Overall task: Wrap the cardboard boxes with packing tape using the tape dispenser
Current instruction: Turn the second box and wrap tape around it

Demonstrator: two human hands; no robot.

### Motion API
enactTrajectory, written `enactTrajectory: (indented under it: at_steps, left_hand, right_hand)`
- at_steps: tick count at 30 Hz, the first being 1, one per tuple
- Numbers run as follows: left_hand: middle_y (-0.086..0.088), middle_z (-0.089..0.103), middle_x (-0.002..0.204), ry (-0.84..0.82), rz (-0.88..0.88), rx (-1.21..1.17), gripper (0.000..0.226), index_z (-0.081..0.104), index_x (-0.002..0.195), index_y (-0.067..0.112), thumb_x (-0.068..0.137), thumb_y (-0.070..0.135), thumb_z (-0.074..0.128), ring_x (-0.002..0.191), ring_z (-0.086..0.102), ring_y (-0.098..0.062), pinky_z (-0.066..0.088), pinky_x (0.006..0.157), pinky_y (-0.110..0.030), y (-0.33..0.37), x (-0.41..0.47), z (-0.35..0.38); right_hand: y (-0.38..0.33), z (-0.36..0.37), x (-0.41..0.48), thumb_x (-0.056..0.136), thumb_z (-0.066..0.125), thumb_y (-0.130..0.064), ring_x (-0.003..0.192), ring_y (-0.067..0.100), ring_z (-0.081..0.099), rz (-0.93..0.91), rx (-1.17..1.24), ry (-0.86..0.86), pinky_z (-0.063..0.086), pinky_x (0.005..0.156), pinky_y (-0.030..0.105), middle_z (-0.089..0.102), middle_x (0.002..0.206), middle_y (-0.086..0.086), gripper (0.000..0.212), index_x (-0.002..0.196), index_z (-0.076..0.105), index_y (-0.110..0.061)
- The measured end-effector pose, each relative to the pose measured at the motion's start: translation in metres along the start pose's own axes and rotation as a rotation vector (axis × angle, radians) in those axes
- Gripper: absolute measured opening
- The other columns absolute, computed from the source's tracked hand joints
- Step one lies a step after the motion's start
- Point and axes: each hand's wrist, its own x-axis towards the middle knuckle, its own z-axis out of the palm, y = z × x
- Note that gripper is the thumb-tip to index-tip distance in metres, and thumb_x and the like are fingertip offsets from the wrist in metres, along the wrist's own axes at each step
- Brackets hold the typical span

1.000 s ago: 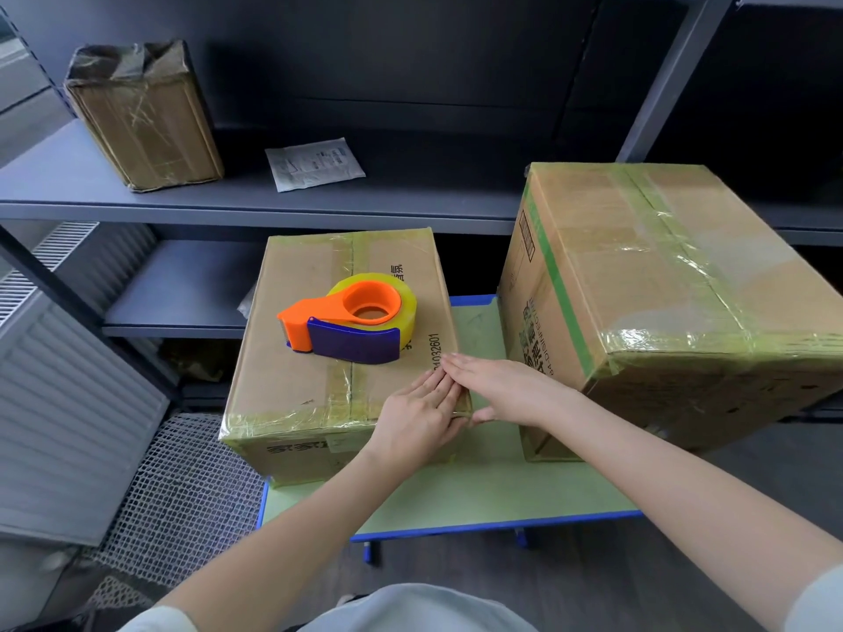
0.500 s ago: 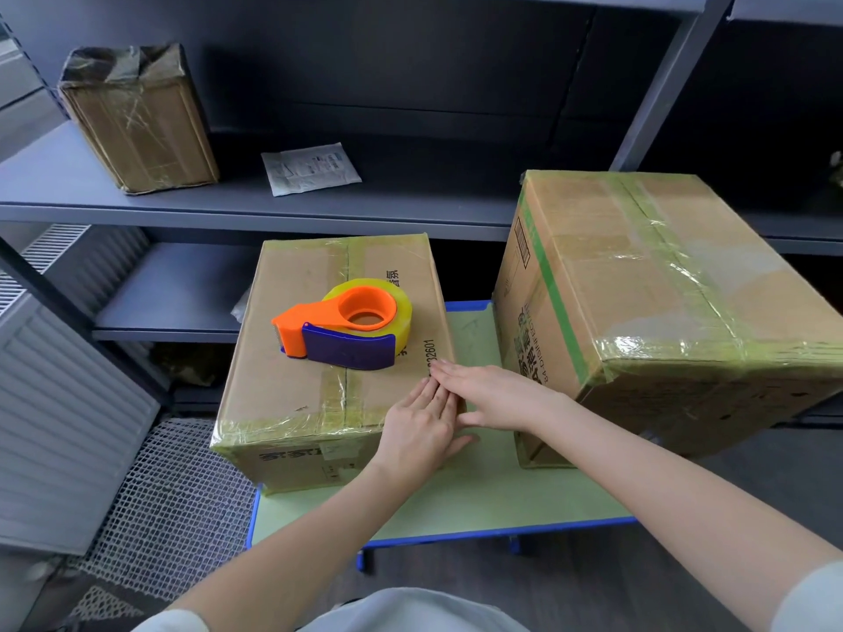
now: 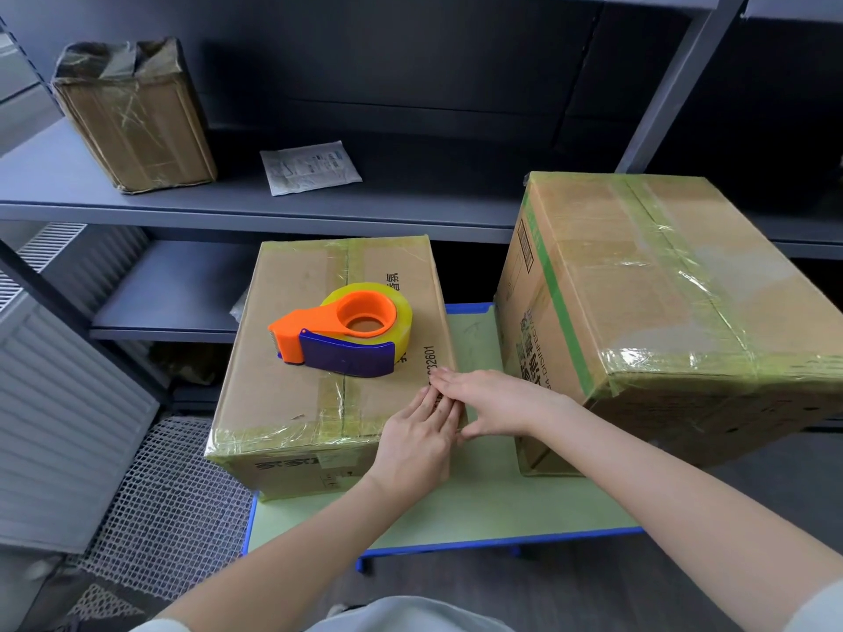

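Observation:
A small cardboard box (image 3: pixel 292 385) with yellowish tape on its seams sits at the left of a low green table (image 3: pixel 460 513). On its top lies an orange and purple tape dispenser (image 3: pixel 340 333) with a yellow roll. My left hand (image 3: pixel 422 433) lies flat with straight fingers on the box's near right corner. My right hand (image 3: pixel 492 396) presses flat on the same right edge, its fingers over my left fingertips. To the right stands a larger taped cardboard box (image 3: pixel 661 312).
Grey metal shelving (image 3: pixel 255 209) runs behind the table; it carries a third wrapped box (image 3: pixel 137 120) at the left and a white paper packet (image 3: pixel 310 166). A white mesh sheet (image 3: pixel 169 508) and a ribbed panel (image 3: pixel 59 421) lie to the left on the floor.
Both hands have slid a little farther along the small box's right edge, the right fingers now reaching onto its top. The view has shifted slightly; the dispenser has stayed put.

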Motion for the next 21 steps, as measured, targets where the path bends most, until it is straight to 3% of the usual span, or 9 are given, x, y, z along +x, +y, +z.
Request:
enactTrajectory:
  at_steps: [4, 7, 8, 11, 13, 14, 17, 19, 21]
  left_hand:
    - [-0.022, 0.063, 0.119, -0.092, 0.028, 0.025, 0.046, 0.066, 0.112, -0.003, 0.078, 0.022, 0.048, 0.117, 0.056, -0.035, 0.041, 0.102, -0.039, -0.001, 0.001, -0.008]
    - [-0.021, 0.059, 0.124, -0.228, 0.086, 0.007, 0.072, 0.062, 0.119, -0.003, 0.052, 0.020, 0.075, 0.119, 0.055, -0.033, 0.042, 0.101, -0.039, -0.010, -0.001, -0.020]
    - [-0.020, 0.059, 0.125, -0.233, 0.101, -0.003, 0.073, 0.061, 0.121, -0.002, 0.052, 0.018, 0.074, 0.119, 0.055, -0.031, 0.041, 0.102, -0.038, -0.014, -0.002, -0.023]
    - [-0.014, 0.059, 0.128, -0.227, 0.099, -0.131, 0.050, 0.059, 0.124, 0.002, 0.082, 0.025, 0.046, 0.122, 0.054, -0.026, 0.037, 0.104, -0.035, -0.028, -0.006, -0.031]
    - [-0.008, 0.058, 0.130, -0.260, 0.008, -0.252, 0.049, 0.059, 0.126, 0.008, 0.091, 0.032, 0.036, 0.122, 0.054, -0.021, 0.044, 0.101, -0.036, -0.040, -0.011, -0.038]
    - [-0.005, 0.063, 0.125, -0.249, -0.047, -0.291, 0.048, 0.062, 0.123, 0.010, 0.092, 0.034, 0.035, 0.116, 0.059, -0.019, 0.052, 0.093, -0.036, -0.045, -0.015, -0.045]
    - [-0.002, 0.072, 0.085, -0.086, -0.242, -0.218, 0.040, 0.071, 0.094, 0.012, 0.089, 0.032, 0.037, 0.074, 0.069, -0.022, 0.055, 0.056, -0.028, -0.067, -0.031, -0.067]
    - [-0.007, 0.068, 0.076, -0.026, -0.440, -0.135, 0.038, 0.067, 0.090, 0.007, 0.086, 0.029, 0.037, 0.068, 0.064, -0.029, 0.052, 0.053, -0.032, -0.087, -0.045, -0.081]
    - [-0.014, 0.066, 0.083, -0.083, -0.650, -0.005, 0.043, 0.064, 0.100, 0.001, 0.084, 0.029, 0.035, 0.073, 0.062, -0.035, 0.050, 0.060, -0.038, -0.111, -0.062, -0.089]
  right_hand:
    - [-0.002, -0.001, 0.003, 0.087, 0.066, -0.023, 0.145, 0.016, 0.011, 0.015, 0.003, -0.019, 0.014, 0.115, 0.024, 0.006, 0.159, 0.008, 0.089, 0.151, 0.008, -0.005]
    - [-0.005, 0.001, 0.001, 0.089, 0.064, -0.022, 0.146, 0.015, 0.009, 0.025, -0.006, -0.006, 0.014, 0.115, 0.025, 0.004, 0.159, 0.008, 0.086, 0.151, 0.006, -0.005]
    - [-0.007, 0.003, 0.000, 0.090, 0.061, -0.022, 0.146, 0.015, 0.007, 0.024, -0.010, 0.001, 0.014, 0.116, 0.025, 0.003, 0.159, 0.008, 0.084, 0.151, 0.005, -0.005]
    - [-0.013, 0.009, -0.004, 0.093, 0.054, -0.019, 0.146, 0.016, 0.003, 0.029, -0.037, 0.045, 0.016, 0.117, 0.028, -0.001, 0.159, 0.010, 0.078, 0.151, 0.003, -0.007]
    - [-0.021, 0.015, -0.002, 0.095, 0.051, -0.026, 0.147, 0.019, 0.000, 0.057, -0.062, 0.070, 0.016, 0.118, 0.031, -0.003, 0.159, 0.013, 0.077, 0.152, 0.001, -0.011]
    - [-0.027, 0.018, -0.001, 0.095, 0.051, -0.033, 0.147, 0.023, -0.002, 0.079, -0.076, 0.075, 0.013, 0.119, 0.034, -0.004, 0.158, 0.015, 0.078, 0.152, 0.000, -0.013]
    - [-0.050, 0.031, 0.005, 0.095, 0.046, -0.046, 0.145, 0.033, -0.006, 0.128, -0.161, 0.093, 0.001, 0.119, 0.041, -0.006, 0.157, 0.018, 0.081, 0.152, -0.001, -0.011]
    - [-0.065, 0.038, 0.011, 0.097, 0.040, -0.047, 0.145, 0.035, -0.006, 0.127, -0.190, 0.127, -0.002, 0.118, 0.045, -0.007, 0.157, 0.017, 0.077, 0.152, -0.001, -0.012]
    - [-0.078, 0.043, 0.018, 0.098, 0.036, -0.048, 0.145, 0.035, -0.006, 0.107, -0.201, 0.155, -0.002, 0.118, 0.049, -0.009, 0.157, 0.014, 0.074, 0.152, -0.002, -0.013]
